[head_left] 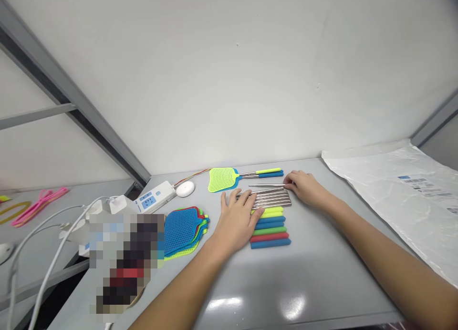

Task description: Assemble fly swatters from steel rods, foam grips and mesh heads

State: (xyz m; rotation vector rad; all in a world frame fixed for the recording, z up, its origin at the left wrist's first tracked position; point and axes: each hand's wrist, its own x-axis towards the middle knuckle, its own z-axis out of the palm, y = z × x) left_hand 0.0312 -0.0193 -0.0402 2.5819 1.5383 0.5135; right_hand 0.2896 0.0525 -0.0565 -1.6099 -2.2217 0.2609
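Note:
My right hand (302,189) pinches the right end of a thin metal rod (266,185), which lies just behind a row of several similar metal rods (274,199). Spread and flat, my left hand (238,220) rests over the left ends of that row, its thumb by the coloured handles. Those handles (271,236), yellow, blue, green and red, lie side by side in front of the rods. Behind them are assembled fly swatters with a yellow head (221,179) and a blue one. A pile of loose swatter heads (182,230), blue on top, sits left of my left hand.
A white power strip (153,198) and a white oval device (185,189) are at the back left. White cables (59,253) and a blurred-out patch (125,268) occupy the left edge. On the right lies a white plastic bag (397,191). A pale wall closes off the back.

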